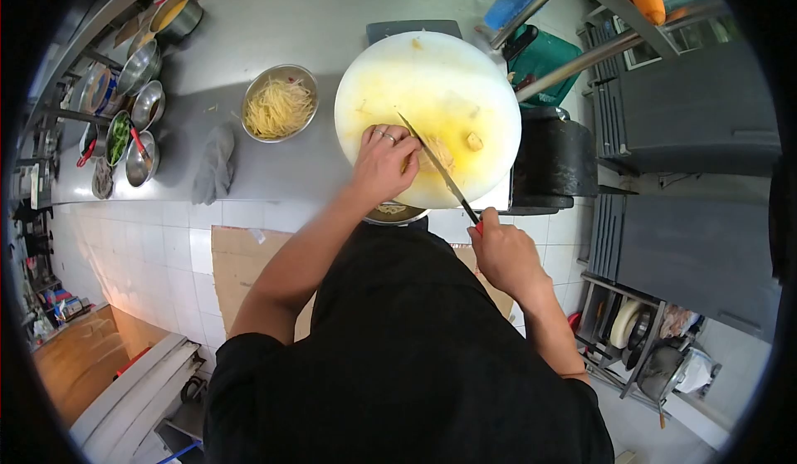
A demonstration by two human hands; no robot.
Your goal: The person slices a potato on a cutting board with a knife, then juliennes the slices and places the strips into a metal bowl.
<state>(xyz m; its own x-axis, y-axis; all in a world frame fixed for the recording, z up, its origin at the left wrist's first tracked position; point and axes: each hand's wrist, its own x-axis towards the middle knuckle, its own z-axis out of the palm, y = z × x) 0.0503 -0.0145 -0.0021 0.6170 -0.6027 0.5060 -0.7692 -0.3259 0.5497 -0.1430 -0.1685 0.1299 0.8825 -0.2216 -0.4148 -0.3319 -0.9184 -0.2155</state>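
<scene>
A round white cutting board (374, 74), stained yellow, lies at the counter's near edge. My left hand (388, 161), with a ring on one finger, rests on it with fingers curled together; what lies under them is mostly hidden. My right hand (505, 250) is closed on the handle of a long knife (448, 180), whose blade slants across the board beside my left fingers. Pale yellow slices (438, 155) lie at the blade, and a small yellow piece (474, 141) sits to their right. A bowl (397, 213) shows partly below the board's near edge.
Left of the board, a metal bowl of yellow shreds (280, 107) stands on the steel counter (249, 32). A grey cloth (216, 165) lies at the near edge. Several metal bowls line the far left. A black container (554, 158) and green bin (552, 61) are at right.
</scene>
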